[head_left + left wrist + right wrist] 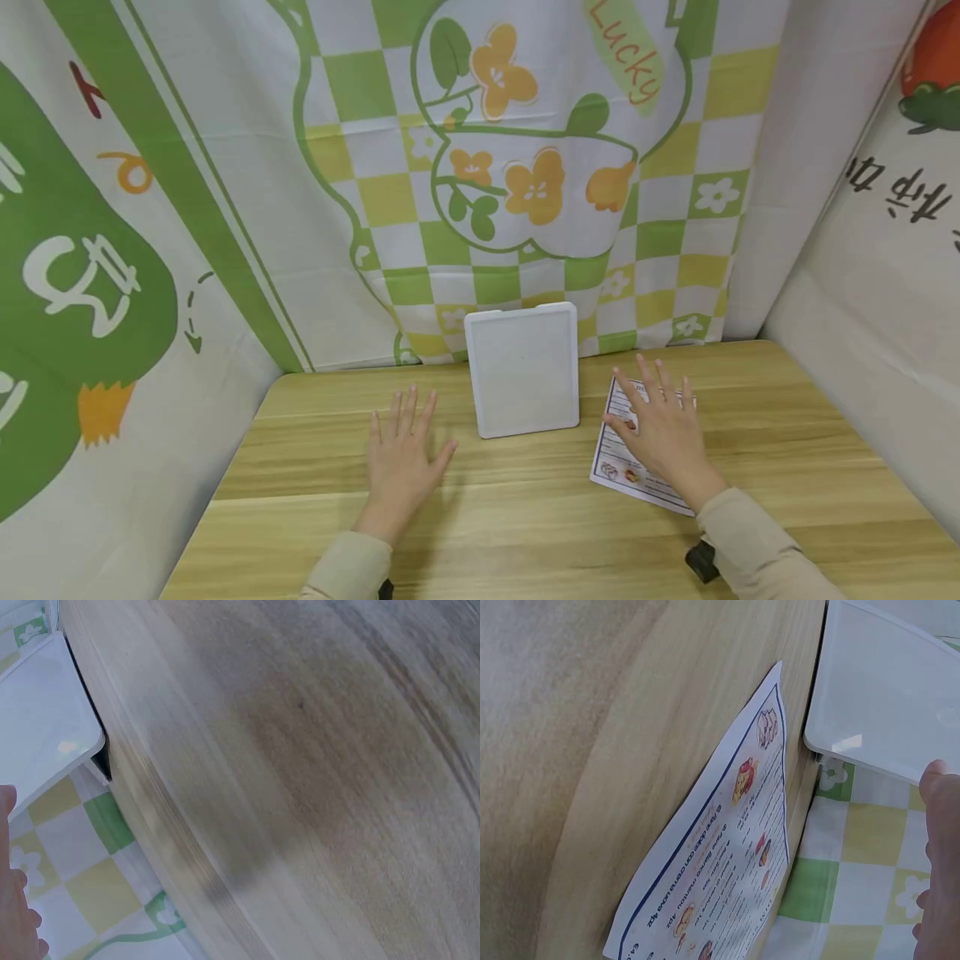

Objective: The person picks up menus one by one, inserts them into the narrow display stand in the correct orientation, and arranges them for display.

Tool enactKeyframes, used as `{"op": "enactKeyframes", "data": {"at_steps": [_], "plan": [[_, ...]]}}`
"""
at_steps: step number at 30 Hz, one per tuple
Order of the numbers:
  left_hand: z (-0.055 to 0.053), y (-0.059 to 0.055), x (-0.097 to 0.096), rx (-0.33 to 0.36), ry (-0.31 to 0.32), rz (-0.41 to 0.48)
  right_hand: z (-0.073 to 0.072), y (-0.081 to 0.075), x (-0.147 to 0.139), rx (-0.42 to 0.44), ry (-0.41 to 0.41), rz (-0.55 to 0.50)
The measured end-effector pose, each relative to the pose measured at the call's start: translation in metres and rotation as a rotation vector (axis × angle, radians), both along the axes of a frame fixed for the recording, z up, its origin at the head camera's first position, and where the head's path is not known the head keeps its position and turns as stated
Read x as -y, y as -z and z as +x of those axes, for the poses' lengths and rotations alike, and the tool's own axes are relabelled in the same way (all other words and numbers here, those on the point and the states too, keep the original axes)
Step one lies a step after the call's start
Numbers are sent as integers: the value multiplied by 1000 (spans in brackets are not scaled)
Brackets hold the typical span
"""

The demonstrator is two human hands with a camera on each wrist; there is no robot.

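Note:
In the head view a white-framed board (523, 371) stands upright near the back of the wooden table. To its left my left hand (403, 467) is held with fingers straight and spread, holding nothing. My right hand (663, 429), fingers likewise spread, is over a printed menu sheet (637, 475) and hides part of it. The right wrist view shows the menu sheet (720, 847) with small food pictures and lines of text, and the right hand (941, 862) at the edge, apart from the paper. At the left wrist view's edge is part of the left hand (19, 892).
The wooden table (510, 533) reaches back to a green and yellow checkered cloth (525, 275) hanging behind the board. Printed cloth walls (75, 275) close in the left side, and another pale wall (870, 333) stands at right.

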State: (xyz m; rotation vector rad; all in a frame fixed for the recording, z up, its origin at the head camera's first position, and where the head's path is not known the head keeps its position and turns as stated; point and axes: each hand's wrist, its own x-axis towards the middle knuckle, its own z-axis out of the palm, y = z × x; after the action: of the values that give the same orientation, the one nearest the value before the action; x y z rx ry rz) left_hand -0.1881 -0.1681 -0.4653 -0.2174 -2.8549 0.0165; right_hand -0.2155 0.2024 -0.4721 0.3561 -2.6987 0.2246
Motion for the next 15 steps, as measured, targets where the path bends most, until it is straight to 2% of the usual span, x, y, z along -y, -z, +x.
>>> {"op": "enactKeyframes", "data": {"at_steps": [10, 15], "plan": [[2, -2, 1, -27, 18, 14, 5, -5, 2, 10, 8, -5], [3, -3, -3, -29, 47, 43, 7, -6, 2, 6, 15, -3]]}}
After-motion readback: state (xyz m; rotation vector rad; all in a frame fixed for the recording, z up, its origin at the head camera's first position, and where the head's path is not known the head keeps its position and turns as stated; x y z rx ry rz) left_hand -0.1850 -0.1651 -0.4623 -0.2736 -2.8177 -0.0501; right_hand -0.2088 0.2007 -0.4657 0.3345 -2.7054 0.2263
